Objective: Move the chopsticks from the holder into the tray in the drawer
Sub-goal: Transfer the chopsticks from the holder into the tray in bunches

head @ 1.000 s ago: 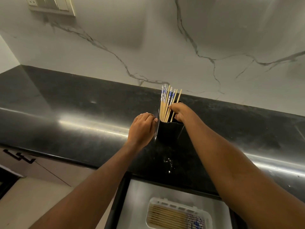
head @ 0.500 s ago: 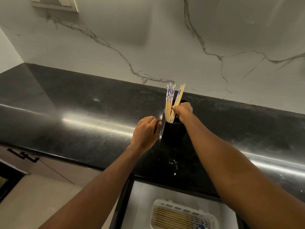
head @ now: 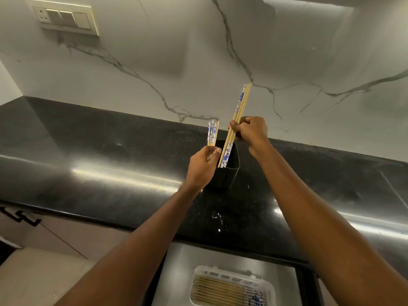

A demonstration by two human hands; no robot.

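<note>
1. Step in hand: lifting chopsticks out of the holder point(head: 223, 171), a black box standing on the dark tabletop point(head: 110, 164).
2. The right hand point(head: 249, 131) has its grip closed round a small bundle point(head: 235, 127) of chopsticks, tilted, tops high; the lower tips hang over the holder's mouth, just about clear of it.
3. The left hand point(head: 202, 166) is at the holder's left side, its grip pinched on a second, shorter-looking cluster point(head: 213, 133) that stands upright; whether those tips sit in the holder I cannot tell.
4. The tray point(head: 231, 269) lies in the open drawer point(head: 176, 272) below the tabletop edge, well apart from both hands, and already holds a row of chopsticks lying flat.
5. Next move, as I judge it: bring each bundle down toward the body, turn it level, and lay it along the tray in line with those there.
6. Risk: a loose stick slipping from the bundle on the way.
</note>
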